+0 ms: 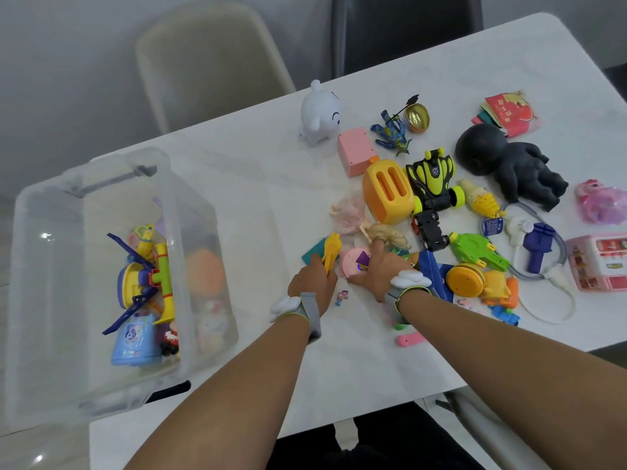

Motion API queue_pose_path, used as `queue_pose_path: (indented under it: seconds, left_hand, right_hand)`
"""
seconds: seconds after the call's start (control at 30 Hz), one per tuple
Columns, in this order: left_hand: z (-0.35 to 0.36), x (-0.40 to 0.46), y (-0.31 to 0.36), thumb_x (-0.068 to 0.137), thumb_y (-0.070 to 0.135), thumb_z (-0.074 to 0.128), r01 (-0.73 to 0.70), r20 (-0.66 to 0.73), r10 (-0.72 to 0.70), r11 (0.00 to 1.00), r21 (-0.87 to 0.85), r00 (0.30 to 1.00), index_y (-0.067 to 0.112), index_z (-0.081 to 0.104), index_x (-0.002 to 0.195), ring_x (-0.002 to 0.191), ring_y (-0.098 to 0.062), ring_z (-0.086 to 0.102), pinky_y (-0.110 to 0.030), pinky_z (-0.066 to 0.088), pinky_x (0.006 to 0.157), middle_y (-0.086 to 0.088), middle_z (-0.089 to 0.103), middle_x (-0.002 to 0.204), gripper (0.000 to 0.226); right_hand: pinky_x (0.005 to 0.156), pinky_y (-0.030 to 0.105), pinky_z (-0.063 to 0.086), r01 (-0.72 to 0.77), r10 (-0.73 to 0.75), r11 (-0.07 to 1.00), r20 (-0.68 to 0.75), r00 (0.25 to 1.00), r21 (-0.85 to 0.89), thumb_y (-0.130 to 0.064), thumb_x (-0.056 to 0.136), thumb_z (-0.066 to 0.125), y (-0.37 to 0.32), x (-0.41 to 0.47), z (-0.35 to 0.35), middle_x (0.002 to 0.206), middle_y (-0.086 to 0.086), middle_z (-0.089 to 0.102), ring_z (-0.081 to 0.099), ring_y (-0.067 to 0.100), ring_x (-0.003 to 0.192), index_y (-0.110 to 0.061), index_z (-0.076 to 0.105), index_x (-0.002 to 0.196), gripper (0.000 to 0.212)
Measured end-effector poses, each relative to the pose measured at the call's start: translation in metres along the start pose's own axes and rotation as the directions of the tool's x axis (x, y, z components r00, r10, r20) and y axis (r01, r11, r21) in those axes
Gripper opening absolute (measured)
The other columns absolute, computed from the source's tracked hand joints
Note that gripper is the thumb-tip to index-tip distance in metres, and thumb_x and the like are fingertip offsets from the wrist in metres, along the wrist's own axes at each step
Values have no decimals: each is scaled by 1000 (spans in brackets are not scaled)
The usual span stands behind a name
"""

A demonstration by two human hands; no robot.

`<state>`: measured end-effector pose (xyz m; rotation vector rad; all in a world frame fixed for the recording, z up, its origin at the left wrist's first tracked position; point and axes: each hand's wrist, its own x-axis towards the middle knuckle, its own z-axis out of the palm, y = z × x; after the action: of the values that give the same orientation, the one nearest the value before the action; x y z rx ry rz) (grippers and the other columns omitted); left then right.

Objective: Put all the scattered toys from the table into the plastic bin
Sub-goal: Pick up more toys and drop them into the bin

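From the head camera, both forearms reach forward over the white table point(237, 171), each wrist wearing a grey band with a white cloud-shaped piece on it. The left hand point(314, 278) lies knuckles-up at the near edge of the toy pile, its fingers curled round the lower end of a yellow giraffe-like toy point(331, 251), which sticks up and away from the hand. The right hand point(375, 268) is just beside it, palm down, fingers bent over a round pink toy point(349, 268) with a purple patch; the fingers seem to close on its edge, while one finger reaches up to touch the blond hair of a small doll point(380, 232).

The clear plastic bin point(190, 212) stands on the left of the table, well apart from the pile, and already holds several toys: a yellow and blue piece, a dark blue bladed part, a light blue box and some pale soft shapes against its right wall.

The scattered toys lie on the right half of the table. An orange toaster point(388, 191) sits just beyond the hands, touching a black and yellow car point(432, 179). Farther off are a pink box point(356, 150), a white figure point(320, 113), a gold egg point(418, 117) and a black doll point(509, 164). A tiny figure point(341, 296) lies between the two wrists, and a pink stick point(409, 340) lies near the right forearm.
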<state>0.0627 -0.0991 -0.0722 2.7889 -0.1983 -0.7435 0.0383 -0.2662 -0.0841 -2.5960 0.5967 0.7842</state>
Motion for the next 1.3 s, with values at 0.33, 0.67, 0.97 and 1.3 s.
queue_pose_path:
  seconds: [0.33, 0.67, 0.97, 1.3]
  left_hand:
    - [-3, -8, -30, 101, 39, 43, 79, -55, -82, 996, -46, 995, 15, 40, 99, 65, -28, 52, -32, 38, 58, -4, 57, 79, 25]
    - [1, -11, -30, 99, 40, 44, 73, -49, -79, 992, -107, 996, 19, 37, 97, 61, -26, 51, -32, 40, 56, 1, 51, 72, 23]
    - [4, -22, -42, 100, 40, 43, 83, -17, -85, 991, -105, 996, 15, 41, 102, 66, -29, 53, -33, 41, 60, -3, 55, 77, 25]
    - [7, -33, -45, 99, 41, 45, 76, 4, -76, 990, -116, 997, 18, 38, 96, 65, -26, 53, -33, 41, 59, -3, 59, 80, 24]
  right_hand:
    - [58, 33, 39, 115, -82, 982, -216, 973, 146, -36, 92, 56, 12, 3, -3, 90, 10, 67, 64, 36, 79, -21, 40, 119, 34]
    - [49, 28, 34, 126, -99, 989, -270, 958, 83, -45, 90, 61, 21, -24, 20, 64, -2, 54, 59, 29, 60, -27, 40, 110, 34]
    - [56, 29, 35, 164, -156, 986, -206, 966, 22, -42, 90, 61, 20, -13, 33, 83, 7, 67, 64, 33, 74, -21, 52, 100, 25]
    - [54, 30, 39, 236, -238, 971, -136, 962, -33, -39, 91, 61, 4, -17, 24, 83, 6, 67, 66, 31, 73, -25, 39, 116, 36]
